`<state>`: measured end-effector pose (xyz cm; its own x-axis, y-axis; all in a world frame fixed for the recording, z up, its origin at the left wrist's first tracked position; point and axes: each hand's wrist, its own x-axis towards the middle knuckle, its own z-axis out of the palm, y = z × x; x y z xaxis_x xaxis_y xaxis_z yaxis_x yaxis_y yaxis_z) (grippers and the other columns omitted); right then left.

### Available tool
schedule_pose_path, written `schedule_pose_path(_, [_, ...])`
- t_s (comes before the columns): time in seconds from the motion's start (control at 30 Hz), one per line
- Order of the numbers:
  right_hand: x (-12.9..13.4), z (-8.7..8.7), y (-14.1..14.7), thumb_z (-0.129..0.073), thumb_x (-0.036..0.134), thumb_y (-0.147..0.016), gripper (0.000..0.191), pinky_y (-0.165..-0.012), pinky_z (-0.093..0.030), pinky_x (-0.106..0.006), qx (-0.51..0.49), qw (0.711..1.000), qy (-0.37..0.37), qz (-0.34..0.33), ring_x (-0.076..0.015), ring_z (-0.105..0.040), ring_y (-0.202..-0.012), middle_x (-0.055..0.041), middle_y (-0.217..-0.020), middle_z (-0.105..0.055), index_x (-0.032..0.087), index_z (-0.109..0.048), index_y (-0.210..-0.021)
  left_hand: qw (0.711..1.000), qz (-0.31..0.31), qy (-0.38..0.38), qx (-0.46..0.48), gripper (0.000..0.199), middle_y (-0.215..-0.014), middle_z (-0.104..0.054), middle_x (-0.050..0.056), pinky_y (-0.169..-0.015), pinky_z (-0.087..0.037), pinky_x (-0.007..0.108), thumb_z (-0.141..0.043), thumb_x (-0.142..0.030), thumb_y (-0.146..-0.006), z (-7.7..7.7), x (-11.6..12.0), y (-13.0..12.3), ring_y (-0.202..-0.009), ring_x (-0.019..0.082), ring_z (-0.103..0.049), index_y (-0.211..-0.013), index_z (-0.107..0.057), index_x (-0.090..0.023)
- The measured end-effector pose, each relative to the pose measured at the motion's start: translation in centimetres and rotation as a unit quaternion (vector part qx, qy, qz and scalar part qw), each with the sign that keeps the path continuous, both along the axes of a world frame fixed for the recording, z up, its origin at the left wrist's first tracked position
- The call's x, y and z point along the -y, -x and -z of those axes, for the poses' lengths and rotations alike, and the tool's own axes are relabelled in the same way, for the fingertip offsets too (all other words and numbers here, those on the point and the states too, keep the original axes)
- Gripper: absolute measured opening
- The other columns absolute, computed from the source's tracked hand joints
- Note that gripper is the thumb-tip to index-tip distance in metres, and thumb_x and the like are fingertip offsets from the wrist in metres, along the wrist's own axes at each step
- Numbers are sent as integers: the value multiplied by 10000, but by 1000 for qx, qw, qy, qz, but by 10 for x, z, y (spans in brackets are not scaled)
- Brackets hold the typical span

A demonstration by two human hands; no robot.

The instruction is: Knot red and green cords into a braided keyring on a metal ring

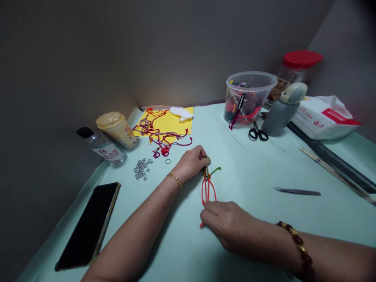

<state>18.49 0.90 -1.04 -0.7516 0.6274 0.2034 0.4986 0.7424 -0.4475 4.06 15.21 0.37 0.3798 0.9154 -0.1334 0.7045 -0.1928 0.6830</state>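
"What is your left hand [191, 161] doing?"

"I have its thumb and fingertips pinched on the upper end of a beaded cord piece [206, 171], pale beads down its middle."

"And your right hand [227, 219]?"

"Its fingers are curled, pinching the red cords [206, 190] near their lower ends; a little red tip pokes out past them. I can't tell how many strands I have."

"Where is the piece, exactly?"

"Between my two hands, over the pale green table cover [249, 172]. The red cords spread below it, and a green cord end [217, 170] sticks out on its right."

"Anything close by?"

"A small ring [168, 161] and a pile of clear beads [141, 169] left of my left hand. The tweezers [298, 192] lie well off to the right, the black scissors [257, 134] farther back."
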Motion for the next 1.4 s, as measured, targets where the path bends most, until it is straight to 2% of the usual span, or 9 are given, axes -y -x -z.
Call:
schedule_pose_path(0.47, [-1,-2,0,-468,-7,-812,207,-542,-330,-271,27,999,-10,-43,-134,-429,-621,-10,-748,-551,193,-515,-834,1000,0,2,11,105,-678,-636,-28,-527,-383,239,-604,-277,-762,0,1,0,-539,119,-551,-802,-533,-211])
schedule_pose_path(0.7, [3,-8,-7,-388,55,-882,221,-600,-382,-245,-13,999,42,6,-132,-491,-658,-25,-818,-595,193,-531,-979,998,-28,9,49,194,-687,-624,-30,-545,-411,236,-634,-378,-782,-4,11,5,-582,122,-575,-826,-559,-204])
schedule_pose_path(0.77, [3,-12,-17,-372,71,-889,220,-628,-404,-251,-29,997,57,38,-137,-513,-674,-31,-830,-604,189,-530,-985,998,-21,8,53,218,-735,-640,-17,-574,-422,247,-616,-407,-805,-7,15,8,-623,129,-585,-869,-570,-204])
schedule_pose_path(0.9, [-4,-20,-47,-376,118,-894,176,-610,-400,-283,-9,982,59,181,-157,-518,-648,-37,-783,-582,181,-539,-916,999,-9,-22,36,249,-863,-653,17,-631,-430,267,-585,-406,-834,-16,26,14,-717,150,-585,-981,-559,-207])
schedule_pose_path(1.03, [-8,-26,-59,-407,178,-916,178,-704,-385,-366,29,961,-78,262,-241,-508,-822,-123,-920,-591,171,-578,-867,994,-14,-106,-22,174,-886,-631,34,-670,-402,290,-547,-374,-862,-30,46,21,-772,171,-559,-871,-541,-200])
schedule_pose_path(1.1, [-5,-26,-52,-417,207,-937,206,-713,-367,-378,25,967,-114,225,-241,-483,-807,-117,-876,-587,171,-579,-814,989,-12,-127,-71,198,-824,-625,29,-647,-373,294,-504,-374,-890,-37,63,23,-730,171,-546,-797,-531,-202])
schedule_pose_path(1.23, [4,-17,-26,-522,229,-905,115,-663,-371,-335,8,991,-68,119,-196,-473,-722,-58,-787,-571,175,-559,-811,985,19,-33,-166,281,-693,-622,13,-561,-301,286,-508,-442,-879,-43,100,26,-610,164,-531,-729,-548,-207])
schedule_pose_path(1.3, [6,-10,-17,-552,171,-870,20,-652,-386,-311,8,992,-15,123,-183,-496,-731,-55,-832,-585,167,-554,-850,980,24,-22,-195,211,-734,-637,25,-556,-293,283,-548,-389,-845,-40,112,27,-620,167,-541,-747,-558,-202])
schedule_pose_path(1.4, [3,-2,-12,-503,85,-874,90,-650,-402,-288,11,990,44,132,-166,-520,-744,-55,-875,-597,161,-550,-876,980,35,-32,-196,147,-804,-645,41,-586,-323,283,-503,-303,-863,-33,119,31,-668,168,-559,-787,-569,-196])
